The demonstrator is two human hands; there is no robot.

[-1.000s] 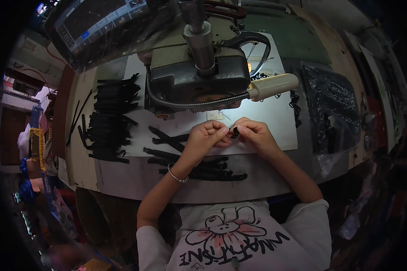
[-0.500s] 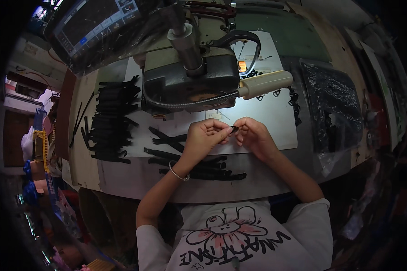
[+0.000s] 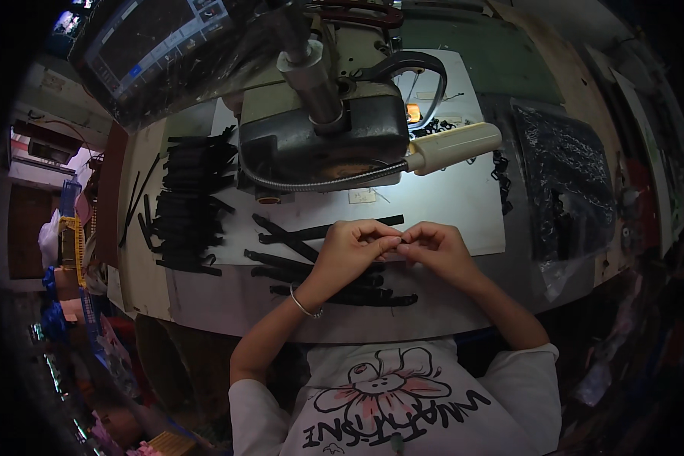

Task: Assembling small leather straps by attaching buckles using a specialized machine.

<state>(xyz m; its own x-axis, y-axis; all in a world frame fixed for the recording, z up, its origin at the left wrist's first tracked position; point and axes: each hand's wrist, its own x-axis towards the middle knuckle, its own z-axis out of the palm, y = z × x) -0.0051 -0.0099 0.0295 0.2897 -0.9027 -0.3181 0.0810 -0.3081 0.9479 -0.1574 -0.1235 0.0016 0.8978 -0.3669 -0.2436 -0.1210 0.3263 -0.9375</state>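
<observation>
White worktable (image 3: 463,205) under sewing machine (image 3: 319,137): left hand (image 3: 349,251) and right hand (image 3: 437,247) meet fingertip to fingertip, pinching something too small to identify, above loose black straps (image 3: 334,285), stacked straps (image 3: 194,201) further left.

Beyond the fingers a pale counter (image 3: 205,296) carries a sewing machine (image 3: 323,140) with a lit lamp (image 3: 452,146) that brightens the white surface. Farther out and to the left of the fingers hangs a dark screen (image 3: 152,45). Off to their right lies a black plastic bag (image 3: 566,178). The room around is dim and cluttered.
</observation>
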